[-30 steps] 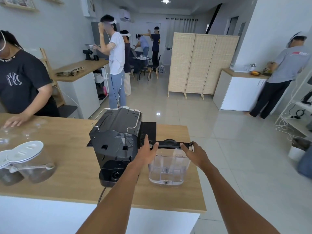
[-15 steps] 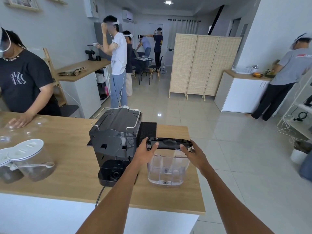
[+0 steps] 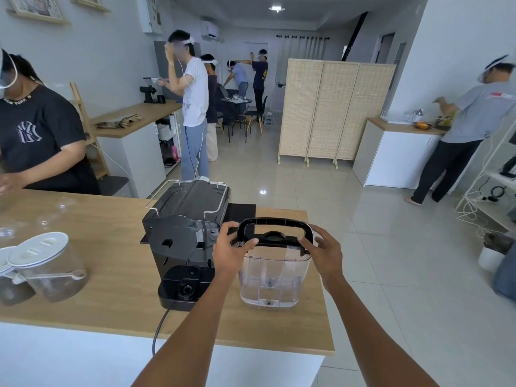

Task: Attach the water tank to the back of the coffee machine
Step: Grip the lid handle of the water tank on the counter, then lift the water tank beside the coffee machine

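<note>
water tank (image 3: 275,275), handle (image 3: 275,220) now raised

HEAD VIEW: One wide-angle camera, worn on the person's head, looks forward and down across a light wooden bench (image 3: 111,275). It sits near enough that both bare forearms rise into frame from 6 o'clock. A black coffee machine (image 3: 181,238), rear face toward the lens, stands just toward 9 o'clock of centre, with a clear plastic water tank (image 3: 273,275) at centre. Toward 12 o'clock the view runs over a pale tiled floor (image 3: 391,261) to a woven folding screen (image 3: 335,110).
</note>
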